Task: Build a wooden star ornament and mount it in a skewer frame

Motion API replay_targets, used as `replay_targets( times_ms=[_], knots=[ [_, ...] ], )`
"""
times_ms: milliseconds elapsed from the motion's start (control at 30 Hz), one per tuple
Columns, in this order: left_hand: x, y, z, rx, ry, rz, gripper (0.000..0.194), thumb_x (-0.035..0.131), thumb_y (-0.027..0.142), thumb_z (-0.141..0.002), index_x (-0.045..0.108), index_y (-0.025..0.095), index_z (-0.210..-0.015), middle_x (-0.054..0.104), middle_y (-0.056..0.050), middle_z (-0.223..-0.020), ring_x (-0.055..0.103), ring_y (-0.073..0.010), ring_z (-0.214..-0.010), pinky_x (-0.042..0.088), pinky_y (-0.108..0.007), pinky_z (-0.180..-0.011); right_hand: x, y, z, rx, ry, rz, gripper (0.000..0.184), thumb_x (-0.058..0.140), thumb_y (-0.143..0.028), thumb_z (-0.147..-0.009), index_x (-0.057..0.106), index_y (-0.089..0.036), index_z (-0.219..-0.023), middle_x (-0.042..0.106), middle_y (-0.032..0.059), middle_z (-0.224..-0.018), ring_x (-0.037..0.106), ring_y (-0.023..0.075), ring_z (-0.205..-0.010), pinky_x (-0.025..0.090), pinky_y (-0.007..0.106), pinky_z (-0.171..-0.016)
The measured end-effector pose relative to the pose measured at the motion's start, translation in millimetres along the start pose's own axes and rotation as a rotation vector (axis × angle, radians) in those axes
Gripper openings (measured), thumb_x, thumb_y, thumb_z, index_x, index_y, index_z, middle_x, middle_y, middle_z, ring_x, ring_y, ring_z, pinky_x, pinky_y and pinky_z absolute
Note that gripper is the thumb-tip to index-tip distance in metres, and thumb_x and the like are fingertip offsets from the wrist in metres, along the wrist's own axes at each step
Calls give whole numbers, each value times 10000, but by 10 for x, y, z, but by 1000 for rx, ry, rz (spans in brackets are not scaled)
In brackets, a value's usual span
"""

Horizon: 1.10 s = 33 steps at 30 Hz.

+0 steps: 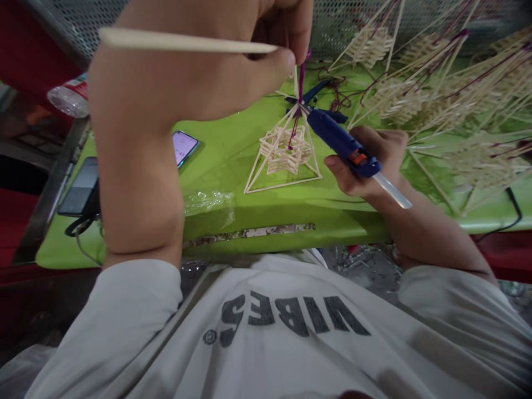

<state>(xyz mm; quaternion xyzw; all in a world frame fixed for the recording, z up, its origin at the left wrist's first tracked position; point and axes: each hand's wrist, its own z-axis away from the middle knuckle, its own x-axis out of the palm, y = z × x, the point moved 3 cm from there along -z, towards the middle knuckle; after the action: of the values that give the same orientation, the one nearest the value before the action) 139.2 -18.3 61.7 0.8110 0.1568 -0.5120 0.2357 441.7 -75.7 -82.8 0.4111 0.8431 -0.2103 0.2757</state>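
Observation:
My left hand [216, 61] is raised close to the camera, its fingers pinched on a thin wooden stick [183, 41] and a purple string [301, 77]. The string runs down to the tip of a small stick pyramid [285, 152] that stands on the green table [233, 166]. A stacked stick star hangs inside the pyramid. My right hand [369, 160] grips a blue glue gun [341, 141], its nozzle touching the pyramid's tip. A clear glue stick juts from the gun's back.
Several finished stick pyramids [440, 94] are heaped at the back right. Blue pliers [316, 91] lie behind the pyramid. A phone [185, 145] with a lit screen and a dark phone [81, 185] with a cable lie at the left. A plastic bottle [68, 97] sits far left.

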Motion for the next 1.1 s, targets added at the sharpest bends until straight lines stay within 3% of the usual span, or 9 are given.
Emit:
replay_targets(
  times_ms=[233,433,600,733,833,1100],
  knots=[
    [-8,-3,6,-15,2,-49,372,581,406,-1053,796,264,-1321,725,-32,-1132,799,-278,-1029,554,-519,-1009,-32,12,6,-31,36,-54,604,655,-804,-1037,404,-300,-818,330,-51,-631,231,138,-543,247,383,-611],
    [10,-106,-28,115,35,-35,329,644,372,-1012,785,258,-1286,739,-31,-1098,639,-172,-832,488,-481,-925,-3,26,-4,60,7,17,643,580,-895,-961,375,-310,-789,322,-36,-619,229,151,-541,255,394,-619],
    [18,-104,-27,85,24,-5,368,623,351,-1005,797,246,-1312,735,-46,-1133,702,-201,-896,479,-420,-869,-29,38,1,39,23,-8,608,614,-846,-988,407,-306,-800,337,-34,-620,236,150,-539,252,399,-628],
    [31,-85,-18,88,38,22,334,637,328,-1014,799,228,-1288,742,-56,-1133,687,-174,-867,427,-364,-787,-34,68,13,59,22,-13,578,634,-813,-960,404,-307,-797,368,-29,-624,256,154,-542,268,398,-628],
    [27,-74,-6,66,41,10,320,636,345,-1028,797,230,-1280,744,-58,-1141,685,-178,-871,424,-371,-796,-21,100,31,64,37,-31,591,637,-817,-952,384,-308,-790,358,-34,-619,249,148,-540,265,391,-619],
    [12,-56,16,59,21,17,374,586,390,-1039,788,244,-1318,740,-67,-1188,820,-293,-1010,568,-462,-885,-10,151,47,92,27,-50,651,583,-899,-983,398,-304,-794,346,-28,-625,248,154,-562,256,407,-639]
  ],
)
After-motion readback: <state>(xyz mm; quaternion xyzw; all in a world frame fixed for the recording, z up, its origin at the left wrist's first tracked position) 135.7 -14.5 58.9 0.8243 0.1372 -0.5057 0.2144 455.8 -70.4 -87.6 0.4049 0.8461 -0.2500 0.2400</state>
